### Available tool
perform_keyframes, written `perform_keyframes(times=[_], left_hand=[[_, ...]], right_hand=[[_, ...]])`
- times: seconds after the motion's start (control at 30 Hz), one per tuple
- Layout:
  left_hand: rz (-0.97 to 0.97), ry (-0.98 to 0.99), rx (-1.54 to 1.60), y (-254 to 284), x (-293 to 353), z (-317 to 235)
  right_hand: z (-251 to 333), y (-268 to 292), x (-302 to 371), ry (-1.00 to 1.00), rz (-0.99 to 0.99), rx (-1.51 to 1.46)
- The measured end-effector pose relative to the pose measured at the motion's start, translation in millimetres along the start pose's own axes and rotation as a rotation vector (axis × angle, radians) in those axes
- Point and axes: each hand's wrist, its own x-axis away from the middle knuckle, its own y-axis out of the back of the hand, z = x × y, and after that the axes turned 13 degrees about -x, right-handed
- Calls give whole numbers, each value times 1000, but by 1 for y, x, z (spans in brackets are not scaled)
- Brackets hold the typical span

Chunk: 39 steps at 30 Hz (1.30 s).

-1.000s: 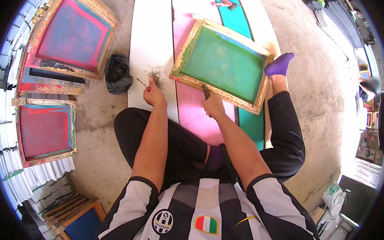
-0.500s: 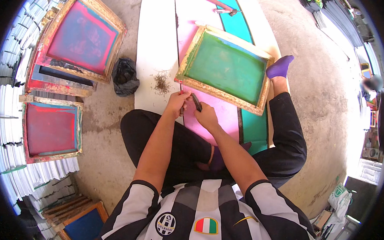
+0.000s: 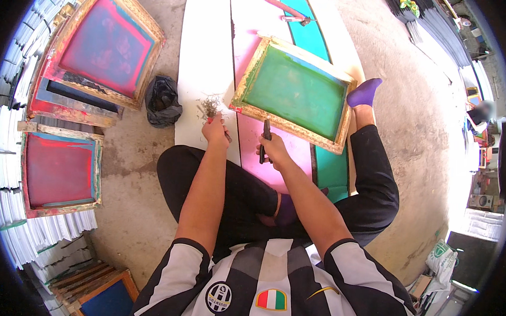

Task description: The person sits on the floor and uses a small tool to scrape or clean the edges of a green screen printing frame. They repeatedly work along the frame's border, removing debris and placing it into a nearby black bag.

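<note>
My right hand is closed around dark-handled pliers, whose jaws point away from me over the pink strip. My left hand is closed on a slim tool with a red end; the fingers hide most of it, so its kind is unclear. That hand is right beside a small pile of thin brownish bits, which look like pulled staples, on the white board. Beyond my right hand lies a wooden screen frame with green mesh, tilted across the boards and touching neither hand. My foot in a purple sock rests by its right end.
A hammer-like tool lies at the far end of the boards. Left of them a black plastic bag sits on the concrete floor. Stained screen frames lean by stacked white sheets. At far right is another person.
My left hand has moved left and away from me to the pile, apart from the frame's corner. My right hand has shifted slightly right, and the pliers now point straight ahead.
</note>
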Motion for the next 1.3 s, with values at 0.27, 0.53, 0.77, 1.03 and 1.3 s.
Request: perform_keyframes(times=[0.27, 0.53, 0.77, 1.03, 1.3], left_hand=[[-33, 42, 70, -4, 7, -9], [-40, 6, 86, -12, -1, -5], [-1, -15, 63, -16, -2, 2], [-2, -3, 29, -19, -11, 7], [5, -67, -8, -18, -2, 11]], right_hand=[[8, -2, -20, -31, -153, 81], [17, -9, -35, -71, -225, 272], [26, -21, -19, -68, -274, 507], [9, -17, -28, -59, -342, 524], [-18, 0, -36, 71, -188, 241]])
